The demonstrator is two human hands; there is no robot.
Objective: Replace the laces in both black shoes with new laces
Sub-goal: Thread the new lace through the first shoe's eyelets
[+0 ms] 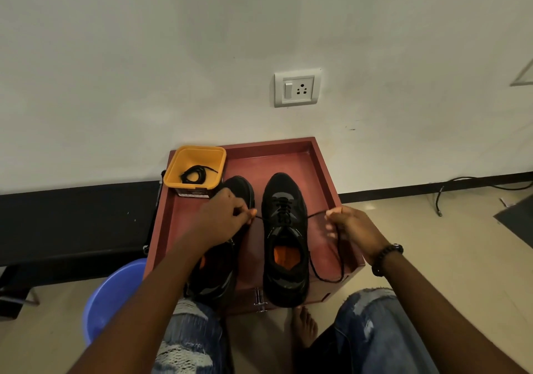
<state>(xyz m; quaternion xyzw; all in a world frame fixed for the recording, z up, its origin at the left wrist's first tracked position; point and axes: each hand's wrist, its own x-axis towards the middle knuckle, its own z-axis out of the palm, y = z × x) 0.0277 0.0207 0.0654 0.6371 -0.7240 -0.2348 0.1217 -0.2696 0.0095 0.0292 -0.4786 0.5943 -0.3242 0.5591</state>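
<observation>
I have my left hand (227, 217) pinching one end of the lace (328, 258) and my right hand (350, 228) gripping the other, both pulled out sideways from the right shoe (285, 243) on the red tray (323, 165). I'd keep both ends level and pull evenly so the crossings seat flat. The left shoe (219, 272) sits just beside it, partly under my arm. A spare lace (196, 173) lies coiled in the yellow tub (184, 180); the tub's label is too small to read.

Dim, even indoor light, soft shadows, slight overall softness, wide-angle bending toward the edges
</observation>
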